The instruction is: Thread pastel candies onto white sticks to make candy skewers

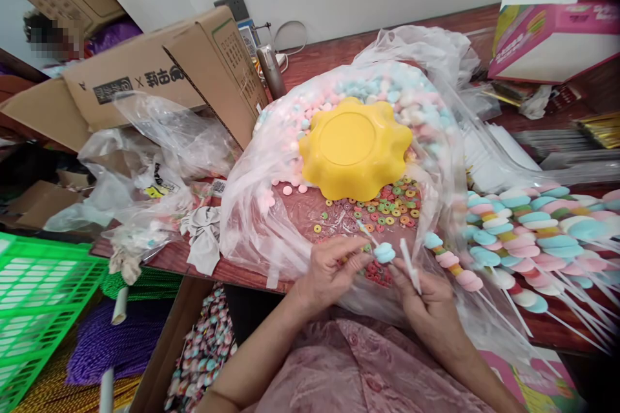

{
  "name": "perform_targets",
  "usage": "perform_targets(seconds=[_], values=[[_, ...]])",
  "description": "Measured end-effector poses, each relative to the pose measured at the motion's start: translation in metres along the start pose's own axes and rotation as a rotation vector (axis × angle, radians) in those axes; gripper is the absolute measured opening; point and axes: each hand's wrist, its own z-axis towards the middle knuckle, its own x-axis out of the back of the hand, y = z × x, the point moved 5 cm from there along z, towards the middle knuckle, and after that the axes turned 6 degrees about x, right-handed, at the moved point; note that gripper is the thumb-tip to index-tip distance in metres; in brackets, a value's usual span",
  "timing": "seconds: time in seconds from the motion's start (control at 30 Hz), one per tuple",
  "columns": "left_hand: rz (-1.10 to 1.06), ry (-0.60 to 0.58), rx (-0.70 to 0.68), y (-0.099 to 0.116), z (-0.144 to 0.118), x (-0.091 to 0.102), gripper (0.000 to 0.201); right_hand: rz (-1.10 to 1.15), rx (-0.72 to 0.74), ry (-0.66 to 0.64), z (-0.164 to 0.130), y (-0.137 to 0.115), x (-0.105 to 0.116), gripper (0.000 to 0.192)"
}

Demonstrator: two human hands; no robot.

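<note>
My left hand (330, 269) pinches a thin white stick that carries a pale blue round candy (384, 251) at its tip. My right hand (422, 289) touches that candy with its fingertips and holds several more white sticks (407, 262) upright in its fist. Both hands work over a clear plastic bag (271, 206) spread on the table, with small coloured ring candies (382, 206) loose on it. An upturned yellow scalloped bowl (355, 147) rests on a heap of pink, white and blue round candies (334, 100) behind.
Several finished candy skewers (527, 232) lie piled at the right. Cardboard boxes (159, 71) and crumpled plastic bags (145, 161) fill the left. A green plastic crate (39, 303) sits low left, a pink carton (557, 39) at the back right. A person is partly visible far left.
</note>
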Motion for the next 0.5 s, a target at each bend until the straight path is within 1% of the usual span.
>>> perform_targets(seconds=[0.07, 0.1, 0.13, 0.2, 0.27, 0.3, 0.33, 0.4, 0.5], values=[[0.126, 0.053, 0.011, -0.006, 0.018, 0.014, 0.018, 0.018, -0.085, 0.071, -0.004, 0.014, 0.014, 0.016], [0.198, 0.052, 0.010, -0.009, 0.027, 0.018, 0.017, 0.036, -0.121, 0.100, -0.005, 0.019, 0.020, 0.019], [0.274, 0.019, 0.009, -0.013, 0.036, 0.019, 0.017, 0.054, -0.150, 0.119, -0.006, 0.023, 0.024, 0.023], [0.419, -0.113, 0.001, -0.019, 0.050, 0.012, 0.015, 0.079, -0.182, 0.146, -0.007, 0.025, 0.030, 0.029], [0.536, -0.250, -0.001, -0.025, 0.057, -0.003, 0.017, 0.098, -0.186, 0.154, -0.007, 0.024, 0.030, 0.031], [0.580, -0.300, 0.002, -0.027, 0.059, -0.010, 0.019, 0.107, -0.183, 0.154, -0.008, 0.023, 0.029, 0.032], [0.618, -0.330, 0.011, -0.029, 0.061, -0.017, 0.022, 0.116, -0.179, 0.150, -0.008, 0.022, 0.027, 0.032], [0.670, -0.352, 0.035, -0.033, 0.062, -0.026, 0.030, 0.129, -0.165, 0.138, -0.009, 0.021, 0.025, 0.034], [0.678, -0.335, 0.058, -0.040, 0.063, -0.028, 0.041, 0.111, -0.151, 0.094, -0.009, 0.023, 0.025, 0.036]])
